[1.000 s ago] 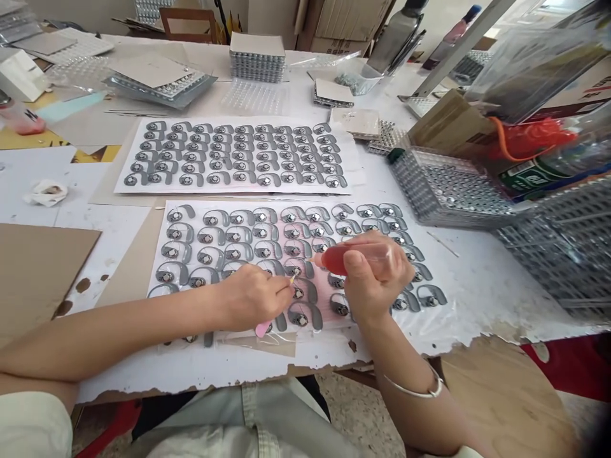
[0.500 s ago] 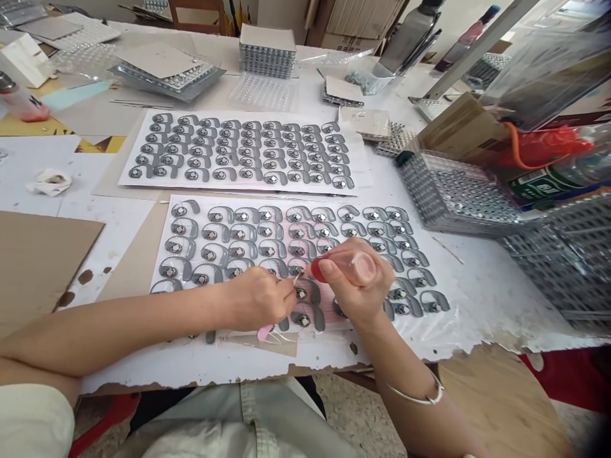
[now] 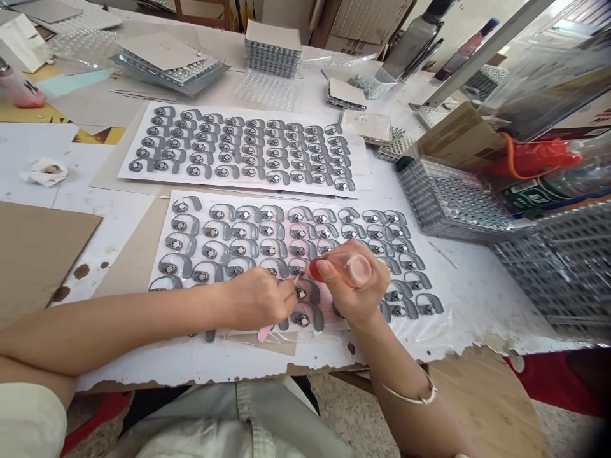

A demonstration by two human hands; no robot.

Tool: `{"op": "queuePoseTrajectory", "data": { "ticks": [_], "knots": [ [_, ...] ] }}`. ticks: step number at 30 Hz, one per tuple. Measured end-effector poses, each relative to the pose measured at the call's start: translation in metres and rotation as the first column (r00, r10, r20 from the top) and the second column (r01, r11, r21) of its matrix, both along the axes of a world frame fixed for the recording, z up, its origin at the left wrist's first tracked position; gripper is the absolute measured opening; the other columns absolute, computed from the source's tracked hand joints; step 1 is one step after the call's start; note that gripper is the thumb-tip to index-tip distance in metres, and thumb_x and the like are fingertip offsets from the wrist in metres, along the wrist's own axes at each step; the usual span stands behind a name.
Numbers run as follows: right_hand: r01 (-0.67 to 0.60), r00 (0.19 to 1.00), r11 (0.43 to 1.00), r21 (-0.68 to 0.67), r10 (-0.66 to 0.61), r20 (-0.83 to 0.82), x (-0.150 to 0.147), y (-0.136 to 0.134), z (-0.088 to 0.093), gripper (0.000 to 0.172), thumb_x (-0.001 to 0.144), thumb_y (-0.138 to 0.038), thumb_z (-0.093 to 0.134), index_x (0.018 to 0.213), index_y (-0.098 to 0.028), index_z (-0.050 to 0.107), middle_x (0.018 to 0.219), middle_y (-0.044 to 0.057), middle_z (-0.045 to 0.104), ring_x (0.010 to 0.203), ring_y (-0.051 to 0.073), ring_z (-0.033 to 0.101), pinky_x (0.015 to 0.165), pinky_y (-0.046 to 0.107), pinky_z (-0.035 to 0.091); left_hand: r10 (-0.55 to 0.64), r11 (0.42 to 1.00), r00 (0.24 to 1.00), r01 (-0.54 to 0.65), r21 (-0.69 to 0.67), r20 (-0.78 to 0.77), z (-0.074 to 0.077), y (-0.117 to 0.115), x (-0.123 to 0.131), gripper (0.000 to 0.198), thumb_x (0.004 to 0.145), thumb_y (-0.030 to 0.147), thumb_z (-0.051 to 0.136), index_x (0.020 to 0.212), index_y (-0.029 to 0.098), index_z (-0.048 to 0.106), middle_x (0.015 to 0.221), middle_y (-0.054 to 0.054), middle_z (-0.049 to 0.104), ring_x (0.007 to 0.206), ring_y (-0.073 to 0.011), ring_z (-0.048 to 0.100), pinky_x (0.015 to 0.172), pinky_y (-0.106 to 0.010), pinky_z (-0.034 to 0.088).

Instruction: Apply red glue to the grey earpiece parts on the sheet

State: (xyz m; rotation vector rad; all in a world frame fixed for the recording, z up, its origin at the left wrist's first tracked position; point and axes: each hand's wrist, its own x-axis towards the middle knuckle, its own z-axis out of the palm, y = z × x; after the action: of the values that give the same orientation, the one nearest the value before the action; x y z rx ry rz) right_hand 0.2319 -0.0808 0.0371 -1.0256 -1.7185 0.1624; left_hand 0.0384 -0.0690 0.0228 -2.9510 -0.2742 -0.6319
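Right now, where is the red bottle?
Head view, low centre: the red bottle is held in the right hand over the nearer parts sheet, its tip beside the left hand.

White-covered table, front edge ragged. On it: near parts sheet, far parts sheet behind, cardboard and tissue left, mesh tray right.

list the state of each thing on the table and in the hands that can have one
left hand, fingers shut on the thin pick
thin pick, slanted, tip down on a grey piece
right hand, fingers shut around the red bottle
red bottle, tipped over, nozzle towards the pick tip
near sheet, flat, covered in rows of grey pieces
far sheet, flat, rows full
tissue, crumpled
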Motion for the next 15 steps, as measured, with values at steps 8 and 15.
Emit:
{"op": "queuePoseTrajectory", "data": {
  "ticks": [8,15],
  "knots": [
    [-0.011,1.0,1.0,-0.001,0.011,-0.009,-0.0013,-0.0003,0.001,0.017,0.074,-0.013,0.069,0.069,-0.018,0.054,0.064,-0.003,0.057,0.056,0.01,0.051,0.052,0.026,0.044,-0.001,0.999,0.999,0.0,-0.033,-0.032,-0.0002,0.0026,-0.0025,0.021,0.086,0.011,0.04,0.082,0.01,0.06,0.078,-0.011,0.066,0.048,-0.013,0.053,0.04,-0.025,0.044],
    [0.019,1.0,1.0,0.017,-0.019,0.01,-0.0004,0.0008,0.0002,0.015,0.075,-0.012,0.068,0.07,-0.018,0.055,0.064,-0.002,0.057,0.057,0.01,0.052,0.053,0.026,0.045,-0.008,0.996,0.999,0.004,-0.086,-0.047,-0.0008,0.0039,-0.0034,0.019,0.087,0.014,0.043,0.081,0.01,0.06,0.078,-0.01,0.066,0.05,-0.013,0.056,0.042,-0.024,0.045]
  ]
}}
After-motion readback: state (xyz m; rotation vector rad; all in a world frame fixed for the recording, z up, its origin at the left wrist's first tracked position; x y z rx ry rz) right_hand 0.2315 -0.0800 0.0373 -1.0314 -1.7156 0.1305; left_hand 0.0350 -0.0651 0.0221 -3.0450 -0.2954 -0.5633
